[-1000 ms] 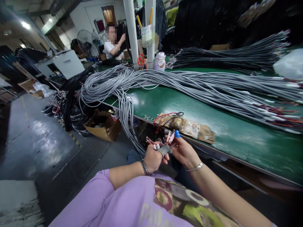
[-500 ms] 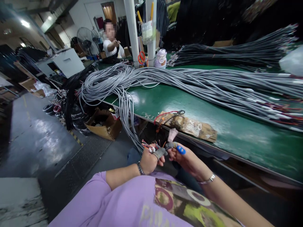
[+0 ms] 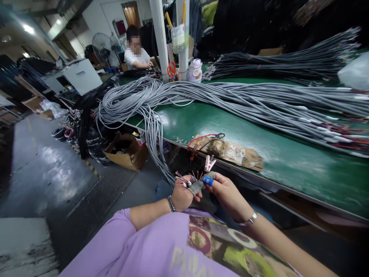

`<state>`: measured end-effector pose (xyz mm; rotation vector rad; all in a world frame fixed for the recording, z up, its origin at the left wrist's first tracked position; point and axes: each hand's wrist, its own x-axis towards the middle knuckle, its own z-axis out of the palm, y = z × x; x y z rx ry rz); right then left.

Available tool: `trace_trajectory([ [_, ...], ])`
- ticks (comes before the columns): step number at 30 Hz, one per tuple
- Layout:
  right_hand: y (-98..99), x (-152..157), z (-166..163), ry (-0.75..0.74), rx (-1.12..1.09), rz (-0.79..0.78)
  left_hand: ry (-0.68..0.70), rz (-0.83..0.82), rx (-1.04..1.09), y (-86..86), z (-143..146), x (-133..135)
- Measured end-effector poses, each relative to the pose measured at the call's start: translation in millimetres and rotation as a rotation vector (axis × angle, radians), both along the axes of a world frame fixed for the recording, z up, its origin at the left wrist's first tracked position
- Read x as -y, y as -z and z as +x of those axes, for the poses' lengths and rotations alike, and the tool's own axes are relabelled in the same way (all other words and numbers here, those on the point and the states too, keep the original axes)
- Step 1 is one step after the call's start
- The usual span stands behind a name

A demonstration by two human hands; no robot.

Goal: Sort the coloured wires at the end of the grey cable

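My left hand (image 3: 182, 197) is closed around the ends of several grey cables (image 3: 155, 140), which hang over the table edge and run down to it. Thin coloured wires (image 3: 182, 178), red, orange and dark, fan out above its fist, with white bits near the fingers. A grey cover wraps the left thumb. My right hand (image 3: 226, 190) pinches at the right side of these wires, thumb and forefinger pressed together; the exact strand is hard to see. Its thumb wears a blue cover. Just above the right fingers, a pink clothespin (image 3: 209, 164) sits at the table edge.
A wooden board (image 3: 249, 158) with red and black leads lies on the green table (image 3: 288, 184). Long grey cable bundles (image 3: 230, 94) cross it. Behind stand a white post (image 3: 159, 34) and a purple-white bottle (image 3: 195, 70). A cardboard box (image 3: 127, 156) is below left. A co-worker (image 3: 137, 54) sits across.
My right hand has turned and shifted slightly left, its blue-covered thumb now against the wires. My left hand keeps its hold. The co-worker has lowered an arm and bent forward.
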<state>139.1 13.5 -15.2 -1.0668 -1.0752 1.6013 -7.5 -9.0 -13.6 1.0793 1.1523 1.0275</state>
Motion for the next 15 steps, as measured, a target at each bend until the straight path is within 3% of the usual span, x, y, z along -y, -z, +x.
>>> trace_trajectory([
  [9, 7.0, 5, 5, 0.009, -0.099, 0.056, -0.159, -0.033, 0.137, 0.5, 5, -7],
  [15, 13.8, -17, 11, 0.023, -0.335, -0.168, -0.157, 0.009, 0.181, -4.2, 9, -10],
])
